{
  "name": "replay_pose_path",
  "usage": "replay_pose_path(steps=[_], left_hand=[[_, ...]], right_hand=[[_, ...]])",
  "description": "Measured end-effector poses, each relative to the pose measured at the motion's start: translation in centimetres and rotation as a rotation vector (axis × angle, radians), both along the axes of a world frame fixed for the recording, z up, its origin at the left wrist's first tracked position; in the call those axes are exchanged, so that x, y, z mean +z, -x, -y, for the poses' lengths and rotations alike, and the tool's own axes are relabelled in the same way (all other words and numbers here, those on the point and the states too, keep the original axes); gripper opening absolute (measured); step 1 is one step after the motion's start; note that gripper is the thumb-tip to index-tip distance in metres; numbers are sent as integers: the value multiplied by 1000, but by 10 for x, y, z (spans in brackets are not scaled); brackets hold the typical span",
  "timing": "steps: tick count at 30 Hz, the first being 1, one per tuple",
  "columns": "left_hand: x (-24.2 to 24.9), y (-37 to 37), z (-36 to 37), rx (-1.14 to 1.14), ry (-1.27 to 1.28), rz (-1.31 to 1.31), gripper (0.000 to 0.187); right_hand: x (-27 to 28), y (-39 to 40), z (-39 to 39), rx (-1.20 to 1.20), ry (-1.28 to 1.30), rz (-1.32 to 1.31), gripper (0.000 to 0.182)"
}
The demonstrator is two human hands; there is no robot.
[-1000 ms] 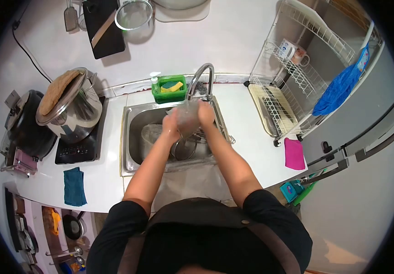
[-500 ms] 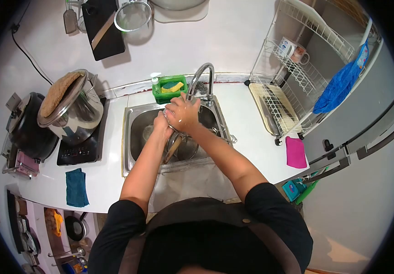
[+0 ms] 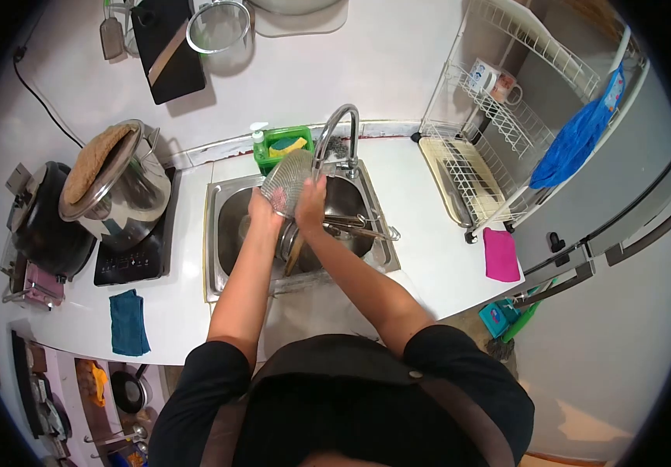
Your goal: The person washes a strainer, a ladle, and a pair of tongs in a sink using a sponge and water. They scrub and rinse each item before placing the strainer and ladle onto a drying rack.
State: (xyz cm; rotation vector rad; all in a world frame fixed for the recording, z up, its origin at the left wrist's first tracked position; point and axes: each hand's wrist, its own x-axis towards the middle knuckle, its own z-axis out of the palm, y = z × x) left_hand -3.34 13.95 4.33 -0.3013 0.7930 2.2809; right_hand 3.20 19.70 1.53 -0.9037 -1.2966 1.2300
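A round metal mesh strainer (image 3: 290, 175) is tilted up over the sink (image 3: 228, 204), close beside the faucet (image 3: 353, 132). My left hand (image 3: 265, 207) grips its lower left side, and some fingers show through the mesh. On its right edge, just below the spout, my right hand (image 3: 312, 205) is closed. Below my hands the basin holds stacked metal dishes and utensils (image 3: 345, 224), partly covered by my forearms. Whether water is running from the spout I cannot make out.
Behind the sink stands a green caddy (image 3: 277, 162) with a sponge (image 3: 289, 148) and a pump bottle. A large steel pot (image 3: 134, 198) sits on an induction cooker (image 3: 129, 265) at left. To the right are a white dish rack (image 3: 499, 183) and a pink cloth (image 3: 502, 255).
The strainer has been turned so its mesh bowl now stands up in view. My right hand has come down from over it to its right edge, and my left hand has shifted slightly left.
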Motion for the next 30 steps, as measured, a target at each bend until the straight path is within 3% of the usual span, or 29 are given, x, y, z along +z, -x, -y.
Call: replay_pose_path(steps=[2, 3, 4, 6, 7, 9, 10, 12, 14, 16, 18, 20, 21, 22, 24, 25, 30], left_hand=[[23, -8, 0, 55, -23, 59, 33], [32, -11, 1, 45, -21, 30, 30], [34, -13, 1, 35, -18, 3, 27], [20, -14, -8, -93, 14, -55, 23], [18, -17, -10, -226, 37, -124, 20], [15, -28, -10, -275, -1, -186, 17], [15, -36, -10, -324, -43, -248, 16], [16, -44, -11, -378, -97, -313, 16], [15, -46, -13, -350, 193, -293, 13], [14, -38, -13, -418, 183, -371, 10], [8, -33, -9, -481, 184, -442, 7], [6, -29, -8, -392, 247, -455, 5], [11, -22, 0, -458, 381, -614, 13], [15, -21, 4, -459, 384, -615, 13], [23, -19, 16, -461, 393, -624, 15], [21, -10, 19, -502, 411, -669, 18], [13, 6, 13, -351, 531, -516, 22]], right_hand=[[13, -8, 8, -19, -471, 238, 40], [18, -12, -5, -136, -670, 404, 33], [36, -22, -17, -131, -670, 409, 33], [84, -39, -28, 329, -201, 472, 19], [85, -33, -33, 330, -196, 473, 19], [90, -27, -39, 1018, 262, 58, 15], [94, -30, -39, 1015, 262, 60, 15], [105, -36, -48, 1119, 271, 361, 15], [94, -31, -58, 977, 221, 362, 14], [104, -37, -49, 1333, 319, 443, 19], [94, -32, -52, 1342, 200, 492, 20], [84, -23, -58, 1030, 172, 376, 20], [93, -33, -48, 1180, 264, 276, 20], [91, -34, -53, 1181, 265, 273, 20], [92, -40, -58, 1052, 220, 385, 20], [96, -45, -62, 988, 201, 289, 18], [104, -53, -46, 1128, 411, 152, 18]])
